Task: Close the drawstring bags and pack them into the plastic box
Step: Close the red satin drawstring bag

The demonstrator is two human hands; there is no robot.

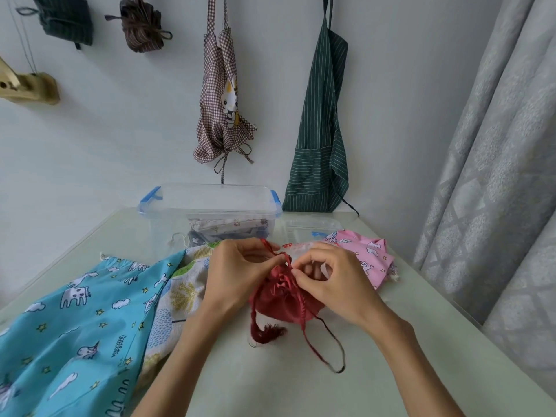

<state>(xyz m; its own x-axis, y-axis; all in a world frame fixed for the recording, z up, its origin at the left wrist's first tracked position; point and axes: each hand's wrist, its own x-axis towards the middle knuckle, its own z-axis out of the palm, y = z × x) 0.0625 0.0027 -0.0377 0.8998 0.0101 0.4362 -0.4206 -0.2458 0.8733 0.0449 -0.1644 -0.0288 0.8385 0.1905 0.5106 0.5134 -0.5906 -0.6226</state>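
Far left, on the wall: dark green striped cloth bundle (pixel 64 21) and brown striped cloth bundle (pixel 141 25), both hanging. Near left, spread flat over the pale green tabletop (pixel 270 386): large turquoise drawstring bag with unicorn and star print (pixel 75 320), its gathered mouth toward the far side; just right of it, partly overlapped, a cream bag with tree and leaf print (pixel 180 290). Centre far, against the wall: clear plastic box with blue clip handles (pixel 210 209), lid off, holding folded printed fabric in its lower part. Above it on the wall: brown-checked apron with a cartoon patch (pixel 224 103). Centre near: small dark red satin drawstring pouch (pixel 282 302), mouth gathered, resting on the tabletop between both hands; tassel and long cord loop trailing toward the near edge. Left hand (pixel 237 272) with fingers curled, pinching the red cord at the pouch's mouth. Right hand (pixel 334 275) likewise curled, thumb and forefinger pinching the cord at the mouth, just beside the left. Right of the box: clear lid (pixel 310 227) lying flat, and a pink printed bag (pixel 370 254) behind the right hand. Far right: green striped apron (pixel 322 130) on the wall, grey patterned curtain (pixel 496 161).
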